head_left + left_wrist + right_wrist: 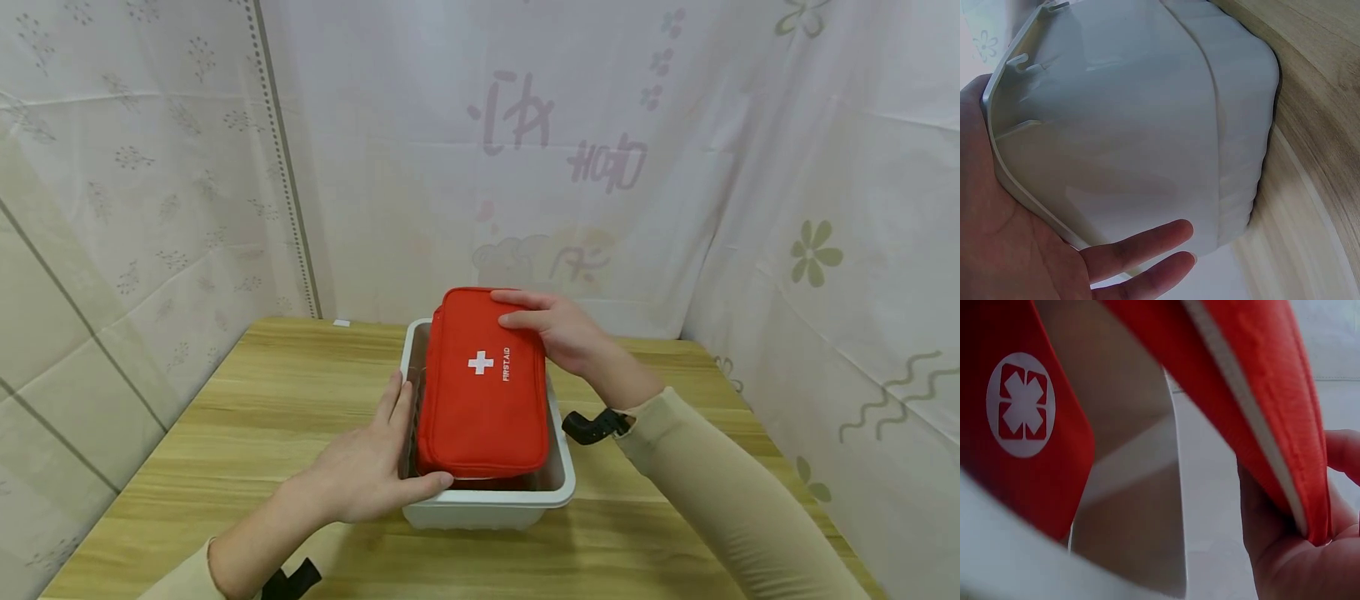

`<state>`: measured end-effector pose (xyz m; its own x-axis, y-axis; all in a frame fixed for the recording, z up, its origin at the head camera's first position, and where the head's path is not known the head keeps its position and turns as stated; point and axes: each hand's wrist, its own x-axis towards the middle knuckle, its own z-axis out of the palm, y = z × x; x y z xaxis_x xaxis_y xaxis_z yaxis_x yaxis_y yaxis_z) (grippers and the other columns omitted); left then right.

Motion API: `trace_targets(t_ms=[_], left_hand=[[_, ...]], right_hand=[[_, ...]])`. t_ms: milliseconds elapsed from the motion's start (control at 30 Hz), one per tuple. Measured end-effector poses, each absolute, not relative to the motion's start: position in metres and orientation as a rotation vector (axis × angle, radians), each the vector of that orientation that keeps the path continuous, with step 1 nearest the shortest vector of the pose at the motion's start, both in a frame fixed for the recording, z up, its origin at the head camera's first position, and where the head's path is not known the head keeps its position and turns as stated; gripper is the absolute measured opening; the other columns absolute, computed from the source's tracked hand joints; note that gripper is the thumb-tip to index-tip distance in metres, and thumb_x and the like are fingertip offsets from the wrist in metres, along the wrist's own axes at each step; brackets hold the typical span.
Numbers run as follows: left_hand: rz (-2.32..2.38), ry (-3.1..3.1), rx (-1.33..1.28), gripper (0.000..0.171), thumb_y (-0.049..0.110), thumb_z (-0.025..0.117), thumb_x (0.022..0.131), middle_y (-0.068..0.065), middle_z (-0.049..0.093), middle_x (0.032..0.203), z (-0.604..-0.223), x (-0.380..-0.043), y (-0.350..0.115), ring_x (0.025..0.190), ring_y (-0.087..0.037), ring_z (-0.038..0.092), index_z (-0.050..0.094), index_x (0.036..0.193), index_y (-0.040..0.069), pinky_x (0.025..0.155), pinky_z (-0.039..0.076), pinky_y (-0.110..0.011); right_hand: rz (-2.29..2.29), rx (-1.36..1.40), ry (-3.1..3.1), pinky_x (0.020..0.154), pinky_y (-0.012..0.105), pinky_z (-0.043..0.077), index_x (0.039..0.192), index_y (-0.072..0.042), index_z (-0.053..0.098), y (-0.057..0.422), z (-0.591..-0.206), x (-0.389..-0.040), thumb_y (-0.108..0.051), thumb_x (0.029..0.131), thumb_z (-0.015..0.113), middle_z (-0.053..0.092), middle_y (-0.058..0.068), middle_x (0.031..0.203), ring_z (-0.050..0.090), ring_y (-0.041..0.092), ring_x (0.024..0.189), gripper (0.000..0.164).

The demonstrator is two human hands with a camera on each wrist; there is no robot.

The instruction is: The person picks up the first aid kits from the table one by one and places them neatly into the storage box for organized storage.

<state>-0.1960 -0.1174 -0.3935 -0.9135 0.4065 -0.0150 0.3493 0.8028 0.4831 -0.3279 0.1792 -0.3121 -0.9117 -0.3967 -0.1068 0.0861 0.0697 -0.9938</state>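
Observation:
A red first-aid bag [480,417] with a white cross lies tilted in the top of a white plastic bin [487,517]. My right hand [566,329] grips the bag at its far right edge; in the right wrist view, the thumb and fingers [1257,506] pinch the bag's edge. My left hand [367,467] rests against the bin's near left corner, its fingers straight along the side and the thumb on the front rim. Two straight fingers [1141,250] show beside the bin's outer wall [1129,125] in the left wrist view.
Below the bag, another red item [1072,425] with a white oval emblem sits inside the bin. The bin stands on a wooden table [315,375] with patterned curtains [420,167] behind and at both sides. A small white piece [341,322] lies at the table's back edge.

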Motion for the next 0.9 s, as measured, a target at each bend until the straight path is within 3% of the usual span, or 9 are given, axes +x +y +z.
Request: trace_targets(t_ms=[467,900], left_hand=[[0.732,2.887,0.606,0.132,0.089,0.060,0.090,-0.013,-0.003,0.187,-0.395,-0.196,-0.118,0.110,-0.028,0.077,0.005,0.177,0.006,0.092,0.061,-0.048],[0.738,2.880,0.587,0.134,0.088,0.062,0.090,-0.010,-0.005,0.187,-0.395,-0.196,-0.118,0.093,-0.022,0.077,0.003,0.177,0.006,0.085,0.061,-0.046]], right_hand=[[-1.748,-0.255,2.104,0.093,0.039,0.065,0.153,-0.013,0.066,0.151,-0.327,-0.335,-0.006,0.105,0.069,0.062,0.014,0.157,0.077,0.024,0.109,0.049],[-1.586,-0.245,2.130,0.094,0.040,0.065,0.154,-0.007,0.063,0.142,-0.341,-0.334,-0.003,0.105,0.064,0.067,0.020,0.145,0.075,0.026,0.108,0.050]])
